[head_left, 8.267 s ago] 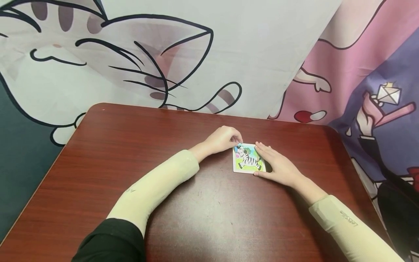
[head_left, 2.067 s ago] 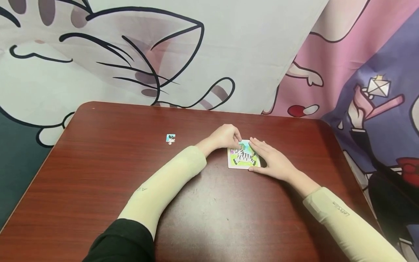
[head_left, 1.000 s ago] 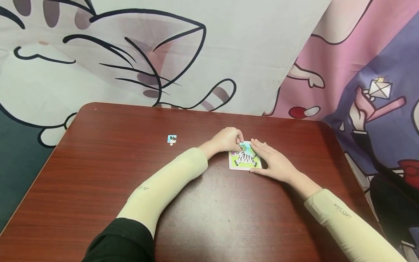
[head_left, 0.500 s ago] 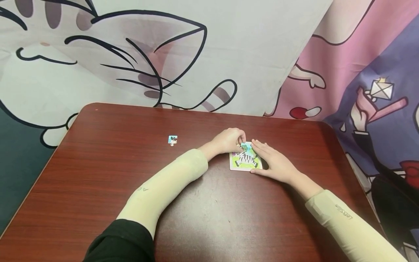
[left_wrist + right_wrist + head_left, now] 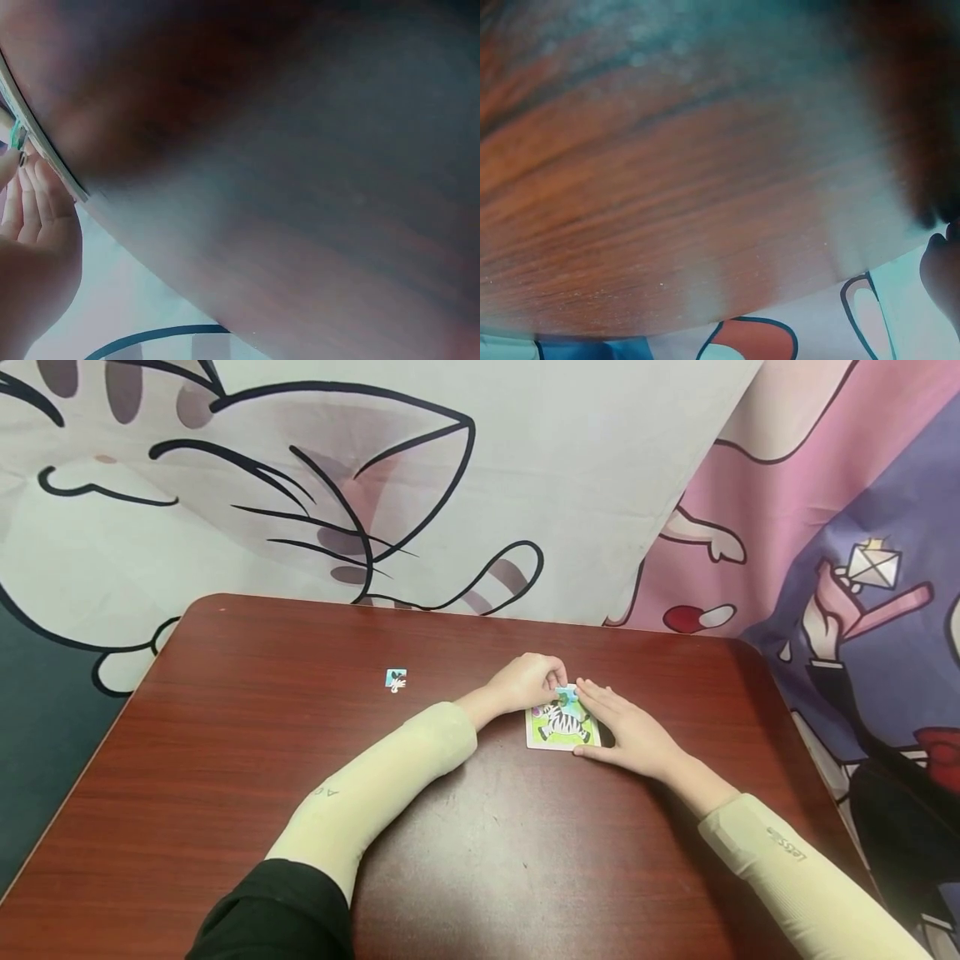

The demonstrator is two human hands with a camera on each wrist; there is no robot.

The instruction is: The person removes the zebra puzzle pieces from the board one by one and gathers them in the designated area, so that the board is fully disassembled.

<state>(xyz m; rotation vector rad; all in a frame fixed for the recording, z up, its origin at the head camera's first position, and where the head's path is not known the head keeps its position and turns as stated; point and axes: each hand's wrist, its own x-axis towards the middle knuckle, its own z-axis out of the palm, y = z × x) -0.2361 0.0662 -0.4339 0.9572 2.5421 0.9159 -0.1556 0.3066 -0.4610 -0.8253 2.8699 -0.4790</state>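
Note:
A square zebra jigsaw puzzle [image 5: 551,737] in a pale frame lies on the table. My left hand [image 5: 521,682] is over its upper left part and hides that corner. Thumb and finger pinch a small blue-and-green puzzle piece [image 5: 566,695] at the puzzle's top; the left wrist view shows this piece [image 5: 19,135] edge-on between the fingertips. On the puzzle's right side rests my right hand [image 5: 630,731], fingers straight along the upper right and thumb at the lower edge. A loose puzzle piece [image 5: 396,679] with the zebra's head lies to the left, apart from the puzzle.
The brown wooden table [image 5: 450,827] reaches a patterned cloth [image 5: 585,468] at its far edge. Dark table surface [image 5: 667,187] fills most of the right wrist view, with only a bit of the hand at the right edge.
The zebra-head piece, in the puzzle 8.3 s ago, now lies loose at the left. Lately my left fingers have shifted slightly right with the blue-and-green piece. My right hand stays in place.

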